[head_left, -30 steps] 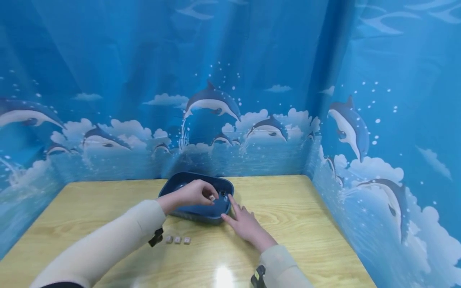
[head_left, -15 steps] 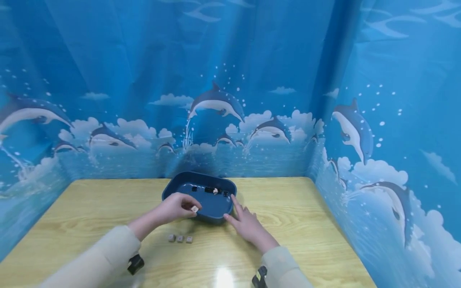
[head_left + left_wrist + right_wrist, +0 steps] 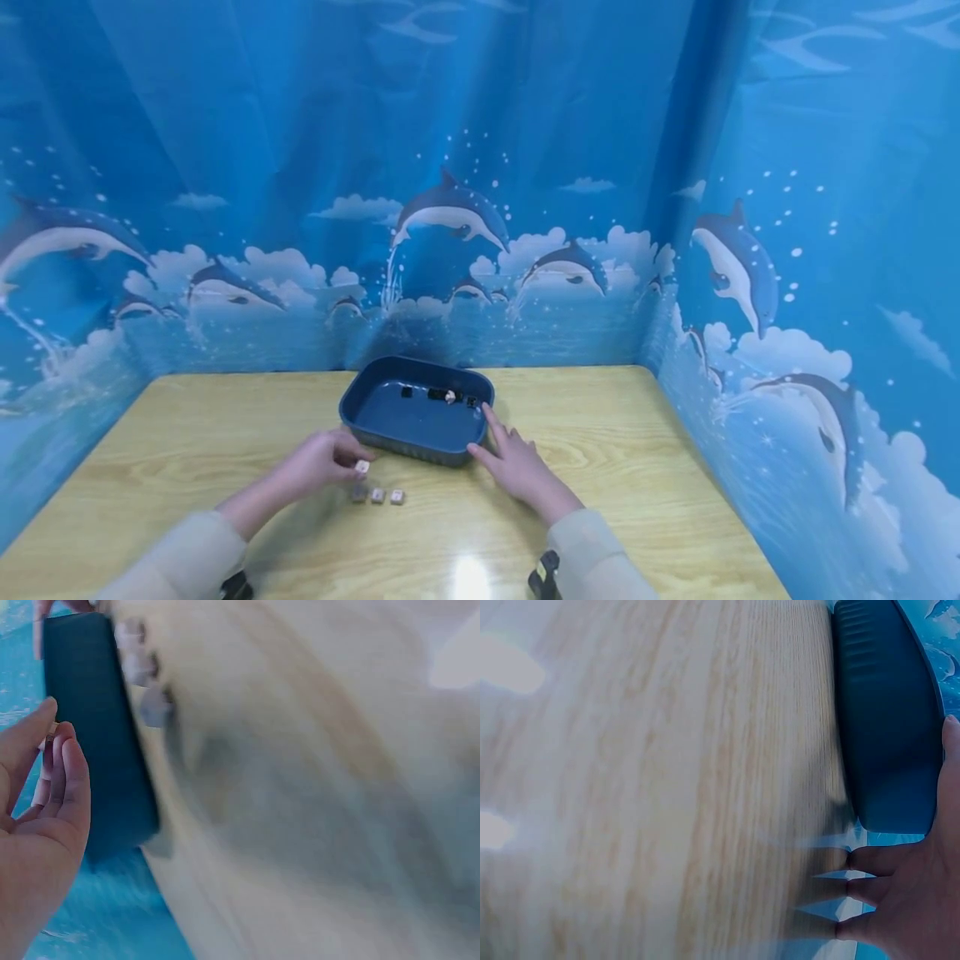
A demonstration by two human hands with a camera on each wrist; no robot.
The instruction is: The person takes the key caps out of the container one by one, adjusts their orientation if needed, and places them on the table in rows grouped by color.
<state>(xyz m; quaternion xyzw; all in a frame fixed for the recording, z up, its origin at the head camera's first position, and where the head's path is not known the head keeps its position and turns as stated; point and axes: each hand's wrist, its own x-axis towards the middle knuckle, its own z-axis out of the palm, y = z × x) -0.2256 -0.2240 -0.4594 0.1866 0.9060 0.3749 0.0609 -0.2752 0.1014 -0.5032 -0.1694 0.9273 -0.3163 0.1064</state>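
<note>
My left hand [image 3: 324,463] pinches a small white block [image 3: 362,467] with a mark on its face, shaped like a keycap. It is just above the left end of a short row of similar white blocks [image 3: 397,497] on the table. My right hand [image 3: 519,472] touches the right side of a dark blue tray [image 3: 416,450], its index finger and thumb apart at the rim. In the right wrist view the other fingers [image 3: 871,889] of that hand spread straight beside the tray. Inside the tray lie several small black pieces [image 3: 407,392] and one white piece [image 3: 450,397].
The wooden table [image 3: 600,433] carries the tray near its back edge. A blue curtain [image 3: 315,150] printed with dolphins and clouds stands behind and along the right side. Light glares off the table front.
My left hand has moved out of the tray, left and toward the front, holding the white block, and is now by the row. The right hand stays at the tray.
</note>
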